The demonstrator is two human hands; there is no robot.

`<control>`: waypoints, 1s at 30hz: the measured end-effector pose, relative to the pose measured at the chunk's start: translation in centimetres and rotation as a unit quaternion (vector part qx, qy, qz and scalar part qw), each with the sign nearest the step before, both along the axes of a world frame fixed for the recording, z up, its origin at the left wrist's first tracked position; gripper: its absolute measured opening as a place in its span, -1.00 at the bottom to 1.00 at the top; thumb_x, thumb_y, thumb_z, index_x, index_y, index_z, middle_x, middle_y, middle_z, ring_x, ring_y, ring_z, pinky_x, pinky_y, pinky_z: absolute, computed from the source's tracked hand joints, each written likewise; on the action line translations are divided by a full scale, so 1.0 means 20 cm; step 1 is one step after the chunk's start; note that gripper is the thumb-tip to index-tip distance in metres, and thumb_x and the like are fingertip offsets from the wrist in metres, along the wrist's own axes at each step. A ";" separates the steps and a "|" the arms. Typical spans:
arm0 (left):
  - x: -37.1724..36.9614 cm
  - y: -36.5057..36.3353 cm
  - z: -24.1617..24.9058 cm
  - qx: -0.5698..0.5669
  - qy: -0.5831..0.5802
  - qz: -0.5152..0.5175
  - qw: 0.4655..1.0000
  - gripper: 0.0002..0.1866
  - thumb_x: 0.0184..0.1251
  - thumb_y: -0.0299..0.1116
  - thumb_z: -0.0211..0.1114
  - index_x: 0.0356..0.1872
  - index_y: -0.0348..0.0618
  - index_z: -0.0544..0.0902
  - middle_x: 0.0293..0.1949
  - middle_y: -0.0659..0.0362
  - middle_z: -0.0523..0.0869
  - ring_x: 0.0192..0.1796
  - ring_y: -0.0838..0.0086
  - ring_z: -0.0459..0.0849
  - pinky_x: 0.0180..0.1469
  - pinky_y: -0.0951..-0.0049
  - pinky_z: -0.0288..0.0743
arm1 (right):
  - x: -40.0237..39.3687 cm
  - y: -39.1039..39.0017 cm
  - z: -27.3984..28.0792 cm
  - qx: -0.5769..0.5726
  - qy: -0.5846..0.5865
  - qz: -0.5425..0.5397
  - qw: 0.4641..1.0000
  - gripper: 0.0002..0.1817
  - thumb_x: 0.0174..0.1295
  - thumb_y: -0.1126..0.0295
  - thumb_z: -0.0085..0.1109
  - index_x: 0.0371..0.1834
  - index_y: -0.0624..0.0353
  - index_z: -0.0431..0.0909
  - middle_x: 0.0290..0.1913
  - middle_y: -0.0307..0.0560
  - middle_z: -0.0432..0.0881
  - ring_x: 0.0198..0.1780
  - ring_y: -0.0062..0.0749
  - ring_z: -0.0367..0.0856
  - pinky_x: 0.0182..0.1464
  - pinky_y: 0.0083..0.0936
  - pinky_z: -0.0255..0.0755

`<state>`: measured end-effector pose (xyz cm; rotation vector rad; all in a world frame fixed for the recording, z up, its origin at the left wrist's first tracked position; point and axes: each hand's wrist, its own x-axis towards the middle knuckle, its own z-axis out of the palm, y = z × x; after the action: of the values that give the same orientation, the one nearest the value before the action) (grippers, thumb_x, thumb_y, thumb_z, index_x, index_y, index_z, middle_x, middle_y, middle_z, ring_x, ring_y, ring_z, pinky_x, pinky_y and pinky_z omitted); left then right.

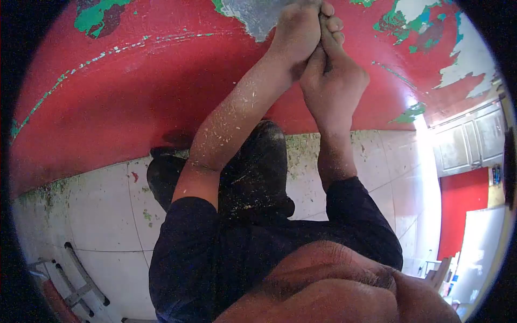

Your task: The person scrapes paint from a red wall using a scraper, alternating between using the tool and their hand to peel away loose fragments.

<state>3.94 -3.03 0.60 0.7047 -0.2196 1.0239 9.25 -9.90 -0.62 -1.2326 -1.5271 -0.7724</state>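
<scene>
My left hand (298, 29) is at the top of the view, its fingers curled tightly close to the red wall (161, 81). Just below and to the right, my right hand (335, 89) is closed too, its thumb and fingers reaching up against the left hand. Both seem to grip one narrow thing between them, but the fingers cover it and I cannot make out its kind. Beside the left hand is a bare grey patch (250, 16) where the paint is gone. Pale flakes stick to my left forearm (231, 116).
Green and white patches (412, 21) show through the red paint at upper right. Paint flakes (307, 153) litter the tiled floor (102, 215) along the wall's foot. A metal-legged frame (78, 280) stands at lower left. A pale panelled door (468, 137) is at right.
</scene>
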 end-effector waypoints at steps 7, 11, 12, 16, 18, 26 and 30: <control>0.02 0.13 0.04 0.037 -0.005 -0.012 0.999 -0.66 0.67 -0.16 -0.09 -0.36 -0.06 0.45 -0.52 0.24 0.51 -0.52 0.49 0.47 -0.41 0.44 0.51 | -0.04 -0.07 0.09 -0.025 -0.018 -0.019 0.999 -0.63 0.26 0.49 0.05 0.10 0.19 0.70 -0.41 0.24 0.68 -0.40 -0.06 0.76 -0.32 -0.34 0.57; 0.03 0.09 0.07 0.020 0.042 0.083 0.995 -0.66 0.66 -0.15 -0.07 -0.37 -0.07 0.43 -0.53 0.22 0.50 -0.52 0.46 0.46 -0.40 0.41 0.50 | -0.03 -0.04 0.09 -0.057 0.020 -0.020 0.998 -0.66 0.27 0.47 0.07 0.06 0.21 0.71 -0.52 0.28 0.60 -0.47 -0.19 0.74 -0.36 -0.31 0.54; 0.04 0.09 0.11 0.017 0.042 0.095 0.994 -0.65 0.66 -0.15 -0.07 -0.38 -0.07 0.42 -0.53 0.22 0.50 -0.52 0.45 0.46 -0.40 0.41 0.50 | -0.02 -0.04 0.11 -0.065 0.029 -0.014 0.997 -0.66 0.28 0.46 0.07 0.06 0.22 0.71 -0.52 0.30 0.60 -0.46 -0.23 0.74 -0.35 -0.31 0.54; 0.07 0.05 0.05 0.039 0.023 0.077 0.996 -0.62 0.68 -0.09 -0.13 -0.38 -0.05 0.41 -0.52 0.22 0.49 -0.50 0.45 0.46 -0.40 0.40 0.48 | 0.01 -0.11 0.08 -0.074 0.046 0.017 0.996 -0.68 0.30 0.46 0.09 0.05 0.26 0.70 -0.51 0.28 0.63 -0.44 -0.43 0.70 -0.33 -0.38 0.53; 0.05 0.04 0.07 0.118 0.079 0.158 0.977 -0.60 0.68 -0.06 -0.16 -0.37 -0.05 0.40 -0.52 0.23 0.49 -0.48 0.45 0.46 -0.38 0.40 0.48 | 0.01 -0.07 0.13 -0.127 0.048 -0.018 0.991 -0.67 0.30 0.48 0.07 0.06 0.29 0.69 -0.43 0.26 0.69 -0.37 -0.42 0.73 -0.26 -0.43 0.56; 0.08 0.11 0.12 0.045 0.083 0.119 0.988 -0.63 0.66 -0.11 -0.13 -0.36 -0.09 0.40 -0.54 0.21 0.45 -0.52 0.41 0.46 -0.40 0.32 0.48 | 0.10 0.00 0.11 -0.083 0.031 0.037 0.995 -0.67 0.32 0.47 0.06 0.08 0.38 0.65 -0.42 0.00 0.71 -0.28 -0.62 0.60 -0.15 -0.56 0.51; -0.04 0.00 0.25 0.034 0.080 0.148 0.985 -0.63 0.66 -0.15 -0.13 -0.38 -0.11 0.39 -0.54 0.21 0.45 -0.52 0.41 0.45 -0.40 0.32 0.49 | 0.02 -0.02 0.19 -0.113 0.094 0.062 0.987 -0.69 0.31 0.47 0.08 0.03 0.34 0.68 -0.44 0.04 0.67 -0.33 -0.56 0.60 -0.18 -0.51 0.50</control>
<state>3.04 -2.99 5.50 0.8958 -0.0093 1.2403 9.70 -10.39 3.15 -1.3217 -1.5492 -0.3966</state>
